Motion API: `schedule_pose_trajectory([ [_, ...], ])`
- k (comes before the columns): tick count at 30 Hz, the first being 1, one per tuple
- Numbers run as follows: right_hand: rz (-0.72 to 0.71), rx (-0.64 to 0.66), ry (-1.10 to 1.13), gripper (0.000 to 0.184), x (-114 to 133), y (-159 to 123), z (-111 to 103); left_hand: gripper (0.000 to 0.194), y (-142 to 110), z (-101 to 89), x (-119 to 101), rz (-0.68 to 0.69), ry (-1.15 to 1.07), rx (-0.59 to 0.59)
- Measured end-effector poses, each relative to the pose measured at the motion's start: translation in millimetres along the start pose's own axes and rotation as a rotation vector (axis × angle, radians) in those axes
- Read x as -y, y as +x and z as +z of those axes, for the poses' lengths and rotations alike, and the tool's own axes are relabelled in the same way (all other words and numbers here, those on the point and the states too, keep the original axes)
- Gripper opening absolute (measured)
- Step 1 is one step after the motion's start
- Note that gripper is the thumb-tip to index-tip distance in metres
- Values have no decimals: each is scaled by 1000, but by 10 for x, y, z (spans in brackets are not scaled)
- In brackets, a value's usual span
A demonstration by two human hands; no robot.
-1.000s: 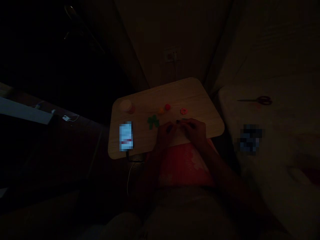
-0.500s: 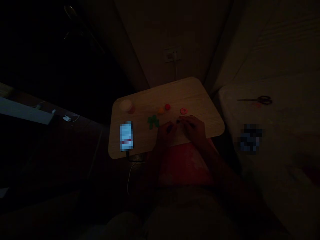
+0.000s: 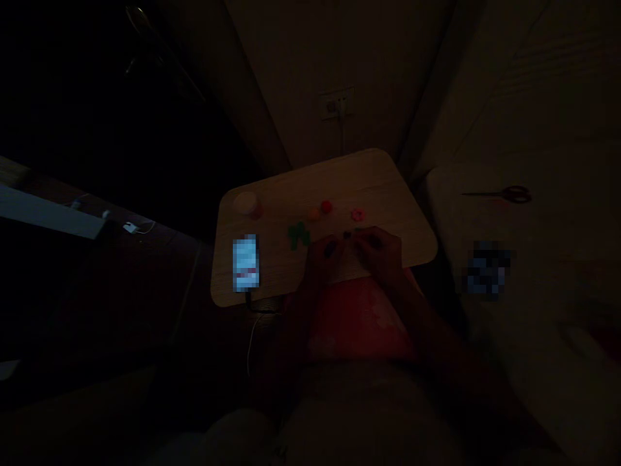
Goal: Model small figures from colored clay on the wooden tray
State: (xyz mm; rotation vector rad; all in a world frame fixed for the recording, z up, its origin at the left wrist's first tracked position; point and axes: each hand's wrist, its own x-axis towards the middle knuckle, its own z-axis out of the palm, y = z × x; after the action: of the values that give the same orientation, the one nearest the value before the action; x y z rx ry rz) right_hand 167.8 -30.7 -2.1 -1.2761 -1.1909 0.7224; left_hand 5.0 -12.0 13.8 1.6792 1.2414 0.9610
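In dim light, my left hand (image 3: 319, 257) and my right hand (image 3: 385, 251) face each other over the front edge of a small wooden table (image 3: 276, 188). Their fingers are bent and drawn together. A small dark piece (image 3: 347, 235) shows between the two sets of fingertips; which hand grips it I cannot tell. Just beyond, a pink ring with a scalloped outline (image 3: 358, 214) lies on the tabletop. Farther left are a red ball (image 3: 326, 207), an orange lump (image 3: 314, 213) and a cluster of green pieces (image 3: 298, 235).
A lit phone (image 3: 246, 262) with a cable lies at the table's left front. Behind it stands a pale-topped tub (image 3: 248, 205). Scissors (image 3: 504, 193) lie on the light surface to the right. A wall socket (image 3: 337, 103) with a plug is beyond the table.
The view has shifted very slightly. Both hands stay in nearly the same place, with only small movement at the right fingertips.
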Motion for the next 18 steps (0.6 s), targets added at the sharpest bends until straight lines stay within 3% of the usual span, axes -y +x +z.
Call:
schedule_pose_trajectory([
  [8, -1, 5, 22, 15, 0, -7, -11, 13, 23, 16, 12, 40, -60, -81],
  [13, -104, 33, -12, 19, 8, 13, -37, 14, 17, 15, 41, 31, -96, -103],
  [18, -129, 21, 38, 23, -23, 30, -26, 12, 31, -13, 73, 148, -60, -81],
])
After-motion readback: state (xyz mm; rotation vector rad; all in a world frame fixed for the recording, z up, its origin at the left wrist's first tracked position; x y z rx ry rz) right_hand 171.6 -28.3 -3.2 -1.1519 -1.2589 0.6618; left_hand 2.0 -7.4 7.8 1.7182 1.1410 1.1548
